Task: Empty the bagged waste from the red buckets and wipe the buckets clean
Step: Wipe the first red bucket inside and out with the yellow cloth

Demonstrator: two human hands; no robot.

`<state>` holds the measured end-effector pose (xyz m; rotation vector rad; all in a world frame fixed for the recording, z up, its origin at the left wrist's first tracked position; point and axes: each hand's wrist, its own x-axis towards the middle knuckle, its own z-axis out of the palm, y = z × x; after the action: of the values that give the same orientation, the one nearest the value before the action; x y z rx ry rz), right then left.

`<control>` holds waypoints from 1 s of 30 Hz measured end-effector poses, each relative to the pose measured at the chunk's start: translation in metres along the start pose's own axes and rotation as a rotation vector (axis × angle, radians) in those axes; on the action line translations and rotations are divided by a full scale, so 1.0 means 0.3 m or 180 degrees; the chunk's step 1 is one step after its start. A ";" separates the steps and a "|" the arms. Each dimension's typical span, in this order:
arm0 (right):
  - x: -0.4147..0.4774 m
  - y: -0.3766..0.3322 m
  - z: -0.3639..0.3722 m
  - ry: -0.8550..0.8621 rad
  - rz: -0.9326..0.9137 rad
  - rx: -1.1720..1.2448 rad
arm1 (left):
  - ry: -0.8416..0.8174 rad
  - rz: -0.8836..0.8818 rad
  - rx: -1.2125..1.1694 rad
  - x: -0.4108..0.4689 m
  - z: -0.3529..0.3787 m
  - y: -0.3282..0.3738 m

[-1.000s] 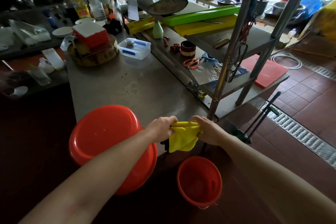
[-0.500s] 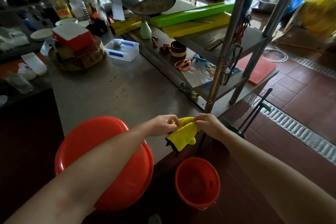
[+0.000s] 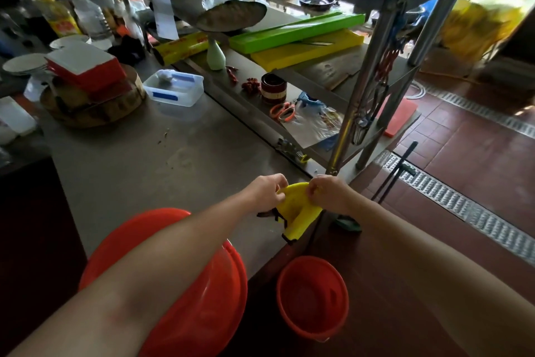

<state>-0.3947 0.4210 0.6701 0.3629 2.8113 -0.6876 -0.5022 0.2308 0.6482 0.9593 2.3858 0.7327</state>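
Observation:
A yellow cloth (image 3: 298, 213) hangs over the near corner of the steel table (image 3: 139, 162). My left hand (image 3: 267, 191) pinches its left top edge and my right hand (image 3: 327, 193) pinches its right top edge. A large red bucket (image 3: 202, 313) sits at the table's near edge, partly hidden under my left forearm. A smaller red bucket (image 3: 312, 297) stands on the floor below the cloth, with nothing inside it.
A wooden chopping block with a red box (image 3: 86, 93), a clear plastic tub (image 3: 175, 90), bottles and plates crowd the table's far end. A steel shelf rack (image 3: 356, 113) with cutting boards stands to the right. A floor drain grate (image 3: 463, 212) crosses the tiles.
The cloth has been drawn out between both hands and now hangs lower and longer. The view has shifted, so the buckets appear lower in frame.

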 end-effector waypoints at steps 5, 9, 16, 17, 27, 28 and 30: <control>-0.004 0.008 0.001 -0.0092 0.0152 0.0656 | -0.0038 0.0232 0.0349 0.043 -0.027 0.014; 0.006 0.004 -0.007 0.0065 0.0382 0.0794 | -0.0145 0.0192 0.0204 0.053 -0.041 0.011; 0.012 0.005 -0.009 -0.0044 0.0760 0.1753 | 0.0067 0.0128 -0.0345 0.052 -0.091 0.007; 0.010 0.004 -0.008 0.0033 0.0768 0.1905 | -0.0049 0.0095 -0.0394 0.051 -0.097 0.007; 0.003 -0.081 -0.048 -0.0325 -0.0081 0.1288 | -0.0911 0.0189 -0.1222 0.041 -0.114 0.025; 0.002 -0.082 -0.061 -0.0376 -0.0049 0.1244 | -0.1010 0.0252 -0.1230 0.042 -0.114 0.033; 0.002 -0.067 -0.088 -0.0449 0.0045 0.1102 | -0.1206 0.0318 -0.1396 0.044 -0.107 0.042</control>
<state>-0.4052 0.4164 0.7011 0.3751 2.5516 -1.1523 -0.5236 0.2385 0.6771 0.9324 1.7652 0.9634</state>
